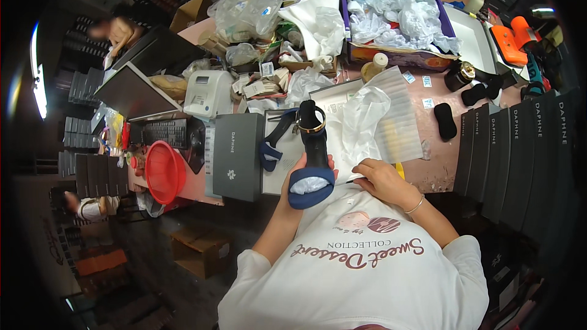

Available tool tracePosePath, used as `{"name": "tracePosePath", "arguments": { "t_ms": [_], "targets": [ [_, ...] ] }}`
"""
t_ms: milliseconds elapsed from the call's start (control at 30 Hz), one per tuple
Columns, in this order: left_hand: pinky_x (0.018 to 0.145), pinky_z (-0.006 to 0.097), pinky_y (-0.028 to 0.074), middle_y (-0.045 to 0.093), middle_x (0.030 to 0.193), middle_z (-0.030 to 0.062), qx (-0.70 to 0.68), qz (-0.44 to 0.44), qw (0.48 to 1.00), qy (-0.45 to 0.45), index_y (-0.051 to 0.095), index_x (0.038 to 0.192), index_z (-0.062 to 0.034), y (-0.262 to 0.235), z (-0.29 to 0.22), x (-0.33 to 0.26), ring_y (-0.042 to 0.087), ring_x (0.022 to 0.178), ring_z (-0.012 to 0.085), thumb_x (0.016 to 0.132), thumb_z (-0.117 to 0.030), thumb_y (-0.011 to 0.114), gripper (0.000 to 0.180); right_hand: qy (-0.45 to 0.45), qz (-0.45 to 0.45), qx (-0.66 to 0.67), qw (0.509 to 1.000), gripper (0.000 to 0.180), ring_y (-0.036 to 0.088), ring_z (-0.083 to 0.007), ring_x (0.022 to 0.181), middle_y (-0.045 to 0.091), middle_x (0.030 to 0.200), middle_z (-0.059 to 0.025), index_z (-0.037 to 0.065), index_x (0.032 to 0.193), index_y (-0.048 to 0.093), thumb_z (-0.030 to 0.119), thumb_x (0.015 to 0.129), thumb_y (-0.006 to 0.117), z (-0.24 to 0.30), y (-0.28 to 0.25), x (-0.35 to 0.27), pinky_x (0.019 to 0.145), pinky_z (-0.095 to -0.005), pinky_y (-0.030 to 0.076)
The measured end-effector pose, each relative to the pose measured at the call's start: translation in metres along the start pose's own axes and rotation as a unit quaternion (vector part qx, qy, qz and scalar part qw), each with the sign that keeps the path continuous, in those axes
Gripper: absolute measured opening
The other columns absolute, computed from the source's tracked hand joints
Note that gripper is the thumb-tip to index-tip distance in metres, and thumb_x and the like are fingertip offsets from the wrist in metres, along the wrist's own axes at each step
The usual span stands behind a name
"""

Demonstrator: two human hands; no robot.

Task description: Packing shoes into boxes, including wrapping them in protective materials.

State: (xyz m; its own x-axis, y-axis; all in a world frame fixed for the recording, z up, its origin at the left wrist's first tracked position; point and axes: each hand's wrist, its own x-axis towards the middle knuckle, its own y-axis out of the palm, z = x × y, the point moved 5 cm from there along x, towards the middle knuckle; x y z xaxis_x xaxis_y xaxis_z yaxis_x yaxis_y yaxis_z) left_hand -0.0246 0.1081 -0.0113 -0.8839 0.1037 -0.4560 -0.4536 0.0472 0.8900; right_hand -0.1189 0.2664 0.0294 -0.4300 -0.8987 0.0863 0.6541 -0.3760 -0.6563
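Across the pink worktop (441, 168), an open pale-lined box (273, 182) is set close to the person's front, with a dark grey box (238, 159) stood just beside it on the left. Crumpled white tissue paper (367, 116) is heaped toward the right side of the open box. Above the near part of that box, a navy sandal (315, 157) is held face up, its toe turned toward the body; a second sandal (276, 136) is laid to its left. The raised sandal is gripped from beneath by the left hand (287, 186), closed around both its sides. The right hand (382, 180) is rested near the box's near edge, fingers curled; whether anything is pinched there cannot be told. A pale wad (310, 185) is tucked under the toe band, and gold-coloured trim (312, 131) is seen at the ankle strap.

The step in hand appears to be the handling or looking-over of one sandal. For the next move, a steady left grip would be called for, with the wad kept from slipping out.
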Motion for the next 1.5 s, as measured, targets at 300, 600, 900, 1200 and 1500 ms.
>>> {"name": "tracePosePath", "arguments": {
  "t_ms": [300, 600, 900, 1200, 1500],
  "targets": [
    [0.090, 0.040, 0.051, 0.060, 0.105, 0.0156, 0.083, -0.002, 0.996, -0.029, 0.048, 0.121, 0.0026, 0.012, 0.004, -0.003, 0.061, 0.095, 0.0255, 0.100, -0.037, 0.036, 0.046, 0.038, -0.091, -0.039, 0.994, 0.021, 0.059, -0.0303, 0.080, 0.059, 0.087, -0.0107, 0.004, 0.096, 0.060, 0.013, 0.079, 0.067, -0.001, -0.023, -0.005, 0.068, -0.0395, 0.047],
    [0.081, 0.043, 0.053, 0.062, 0.102, 0.0208, 0.239, -0.013, 0.965, -0.107, 0.054, 0.109, 0.0062, -0.010, -0.027, -0.014, 0.065, 0.086, 0.0324, 0.096, -0.041, 0.035, 0.053, 0.276, -0.105, 0.026, 0.955, 0.036, 0.064, -0.0316, 0.082, 0.064, 0.095, -0.0162, 0.003, 0.107, 0.060, 0.020, 0.078, 0.070, -0.076, -0.053, -0.100, 0.071, -0.0396, 0.049],
    [0.077, 0.038, 0.056, 0.062, 0.106, 0.0222, 0.513, -0.026, 0.789, -0.337, 0.049, 0.122, 0.0037, 0.009, 0.010, -0.001, 0.066, 0.090, 0.0302, 0.099, -0.033, 0.040, 0.044, 0.126, 0.028, 0.230, 0.964, 0.043, 0.063, -0.0172, 0.090, 0.066, 0.103, -0.0114, 0.002, 0.123, 0.056, 0.019, 0.085, 0.067, -0.027, -0.038, -0.016, 0.079, -0.0302, 0.051],
    [0.108, 0.054, 0.027, 0.046, 0.136, 0.0172, 0.196, 0.002, 0.976, -0.097, 0.046, 0.131, -0.0051, -0.023, 0.060, 0.020, 0.038, 0.130, 0.0325, 0.090, -0.059, 0.044, 0.068, 0.229, -0.127, 0.519, 0.814, 0.024, 0.059, -0.0084, 0.080, 0.066, 0.094, -0.0026, -0.001, 0.113, 0.062, 0.011, 0.093, 0.056, -0.044, 0.029, -0.055, 0.071, -0.0237, 0.050],
    [0.094, 0.053, 0.045, 0.060, 0.115, 0.0141, 0.139, -0.080, 0.984, -0.074, 0.050, 0.124, -0.0061, 0.019, 0.077, 0.067, 0.057, 0.109, 0.0347, 0.096, -0.032, 0.044, 0.039, 0.264, -0.223, 0.319, 0.883, 0.033, 0.062, -0.0156, 0.094, 0.064, 0.109, -0.0088, -0.003, 0.118, 0.058, 0.013, 0.090, 0.059, -0.144, -0.083, -0.087, 0.079, -0.0276, 0.050]
  ]
}}
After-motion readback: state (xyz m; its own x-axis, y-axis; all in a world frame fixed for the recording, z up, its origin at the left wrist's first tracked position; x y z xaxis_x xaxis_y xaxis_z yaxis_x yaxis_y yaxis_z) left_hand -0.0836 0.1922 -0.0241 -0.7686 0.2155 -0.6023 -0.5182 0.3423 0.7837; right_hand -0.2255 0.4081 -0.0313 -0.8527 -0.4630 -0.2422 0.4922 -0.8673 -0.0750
